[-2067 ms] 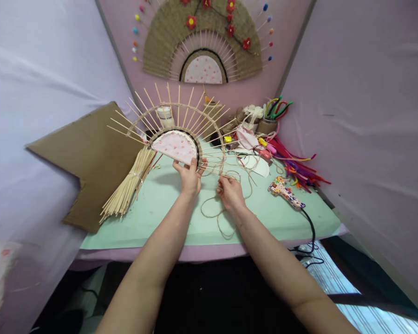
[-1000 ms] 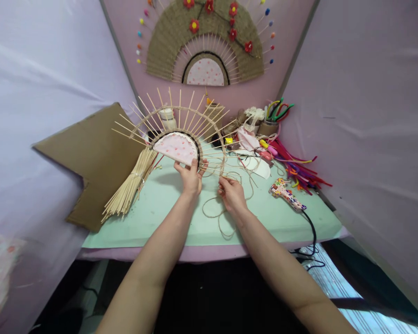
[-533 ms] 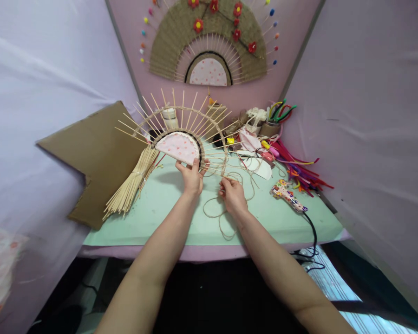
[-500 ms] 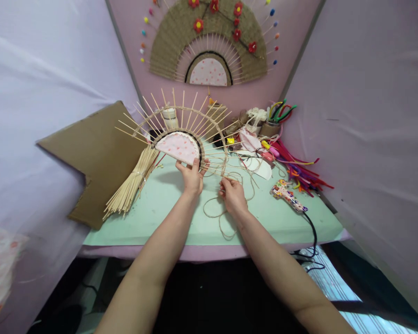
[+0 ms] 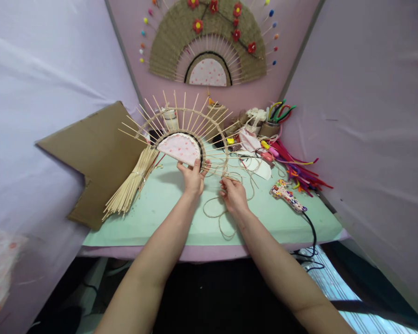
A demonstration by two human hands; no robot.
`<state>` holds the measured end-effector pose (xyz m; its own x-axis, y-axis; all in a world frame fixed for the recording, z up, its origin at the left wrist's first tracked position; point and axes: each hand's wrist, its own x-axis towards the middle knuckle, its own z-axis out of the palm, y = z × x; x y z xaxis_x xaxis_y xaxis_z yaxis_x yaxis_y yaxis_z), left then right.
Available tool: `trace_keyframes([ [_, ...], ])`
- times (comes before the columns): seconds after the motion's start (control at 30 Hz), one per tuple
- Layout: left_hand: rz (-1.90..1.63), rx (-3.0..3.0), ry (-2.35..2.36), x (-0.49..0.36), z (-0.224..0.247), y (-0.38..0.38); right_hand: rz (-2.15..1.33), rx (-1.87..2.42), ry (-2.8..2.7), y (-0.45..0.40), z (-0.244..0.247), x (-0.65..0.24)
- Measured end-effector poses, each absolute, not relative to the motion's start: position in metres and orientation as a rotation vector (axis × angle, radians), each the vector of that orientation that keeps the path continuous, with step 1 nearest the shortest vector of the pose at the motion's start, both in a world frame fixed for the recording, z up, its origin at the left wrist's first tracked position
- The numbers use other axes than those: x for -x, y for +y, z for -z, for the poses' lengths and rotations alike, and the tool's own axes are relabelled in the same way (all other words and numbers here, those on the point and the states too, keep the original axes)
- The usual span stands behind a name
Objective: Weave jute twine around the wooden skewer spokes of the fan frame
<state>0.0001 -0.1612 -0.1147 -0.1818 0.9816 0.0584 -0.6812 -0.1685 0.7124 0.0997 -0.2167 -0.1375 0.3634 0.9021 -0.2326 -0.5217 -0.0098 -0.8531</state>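
My left hand (image 5: 192, 178) grips the lower right edge of a half-round fan frame (image 5: 179, 147), thumb in front and fingers partly behind. The frame has a pink dotted fabric centre with a black and tan rim, and thin wooden sticks fan out from it, joined by an arc of twine. At the right end of that arc, my right hand (image 5: 234, 191) pinches the jute twine (image 5: 214, 200) close to the lowest sticks. Loose loops of the twine lie on the table below and behind this hand.
Left on the green tabletop (image 5: 153, 227) lie a bundle of sticks (image 5: 130, 183) and brown cardboard (image 5: 104, 148). A patterned glue gun (image 5: 287, 195) with a black cord, pipe cleaners (image 5: 299, 169) and white paper (image 5: 259, 168) are at right. A finished fan (image 5: 167, 46) hangs behind.
The fan frame has shifted slightly to the right and turned a little in my left hand's hold. My right hand stays pinched at the arc's end, its fingers slightly adjusted.
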Motion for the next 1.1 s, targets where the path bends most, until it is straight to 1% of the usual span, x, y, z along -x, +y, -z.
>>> trace_keyframes([
  [0.27,-1.659,-0.64,0.632,0.002,0.115,-0.159,-1.176,1.089,-0.457,-0.219,0.134,-0.102],
  [0.53,-1.693,-0.586,0.659,0.008,0.112,-0.155,-1.427,1.056,-0.536,-0.234,0.13,-0.105],
  [0.63,-1.688,-0.592,0.647,0.008,0.113,-0.154,-1.456,1.112,-0.688,-0.253,0.125,-0.117],
  [0.7,-1.682,-0.596,0.638,0.008,0.114,-0.154,-1.365,1.167,-0.839,-0.264,0.121,-0.133],
  [0.83,-1.67,-0.607,0.626,0.007,0.115,-0.154,-0.758,1.276,-0.911,-0.271,0.122,-0.168],
  [0.9,-1.667,-0.612,0.626,0.007,0.115,-0.154,-0.607,1.321,-0.887,-0.267,0.129,-0.178],
  [0.97,-1.665,-0.616,0.625,0.007,0.114,-0.155,-0.675,1.345,-0.854,-0.262,0.137,-0.176],
  [1.1,-1.667,-0.625,0.625,0.007,0.113,-0.156,-1.016,1.222,-0.626,-0.257,0.145,-0.154],
])
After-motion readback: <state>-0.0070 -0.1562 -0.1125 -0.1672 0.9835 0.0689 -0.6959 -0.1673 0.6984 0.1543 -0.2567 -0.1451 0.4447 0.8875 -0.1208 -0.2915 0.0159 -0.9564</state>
